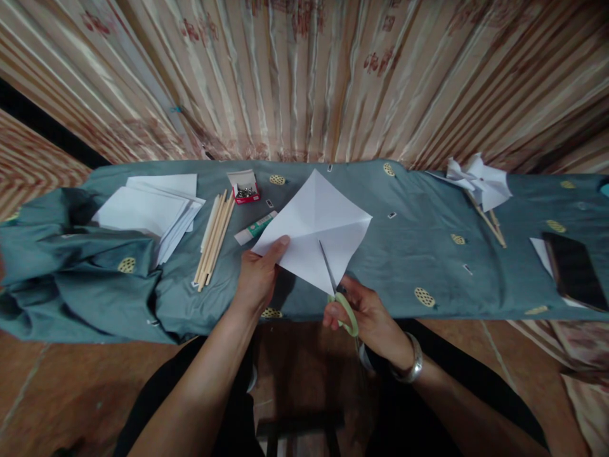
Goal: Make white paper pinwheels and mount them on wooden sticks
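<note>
My left hand (259, 276) pinches the left corner of a white square of paper (316, 222), creased along its diagonals and held just above the grey-green cloth (419, 254). My right hand (364, 314) grips green-handled scissors (339, 295). Their blades lie along a crease, reaching into the paper from its lower corner. A silver bracelet sits on my right wrist.
To the left lie a stack of white sheets (147, 212), a bundle of wooden sticks (215, 238), a glue stick (254, 228) and a red box of pins (245, 188). At the right are a paper pinwheel on a stick (478, 181) and a dark phone (573, 270). A striped curtain hangs behind.
</note>
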Available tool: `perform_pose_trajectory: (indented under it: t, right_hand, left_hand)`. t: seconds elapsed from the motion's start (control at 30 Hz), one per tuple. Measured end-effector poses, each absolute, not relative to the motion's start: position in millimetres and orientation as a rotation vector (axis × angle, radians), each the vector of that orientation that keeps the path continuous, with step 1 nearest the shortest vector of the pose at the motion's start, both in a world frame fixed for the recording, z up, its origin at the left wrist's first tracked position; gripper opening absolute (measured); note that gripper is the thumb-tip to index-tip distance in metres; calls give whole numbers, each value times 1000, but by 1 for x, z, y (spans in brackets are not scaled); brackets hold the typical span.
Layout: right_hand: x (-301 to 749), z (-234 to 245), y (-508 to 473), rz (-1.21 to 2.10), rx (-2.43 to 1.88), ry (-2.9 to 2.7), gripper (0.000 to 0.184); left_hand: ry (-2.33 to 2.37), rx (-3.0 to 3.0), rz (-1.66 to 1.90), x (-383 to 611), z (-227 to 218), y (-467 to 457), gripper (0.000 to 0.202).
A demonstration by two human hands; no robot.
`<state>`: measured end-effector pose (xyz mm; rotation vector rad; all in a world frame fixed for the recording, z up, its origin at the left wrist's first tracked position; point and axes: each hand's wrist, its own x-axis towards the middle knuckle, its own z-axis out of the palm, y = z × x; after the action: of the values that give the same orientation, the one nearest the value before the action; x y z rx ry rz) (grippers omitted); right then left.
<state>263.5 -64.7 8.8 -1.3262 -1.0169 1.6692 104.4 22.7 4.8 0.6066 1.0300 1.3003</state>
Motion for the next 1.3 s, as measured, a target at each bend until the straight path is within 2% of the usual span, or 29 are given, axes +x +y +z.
perform_pose_trajectory:
  t: [0.1, 0.43, 0.9, 1.3]
  right_hand:
    - [263, 8, -65, 1682, -1311, -995, 42]
    - [262, 11, -64, 1663, -1344, -1010, 48]
    - [261, 10, -64, 1675, -1372, -966, 50]
    - [259, 9, -65, 1678, -1342, -976, 46]
  left_hand:
    - [1029, 613, 1295, 104, 5, 23, 31]
    - [1028, 575, 1300, 105, 4, 23, 34]
    - [1033, 590, 1304, 105, 3, 23, 27]
    - [1034, 594, 1306, 105, 5, 23, 31]
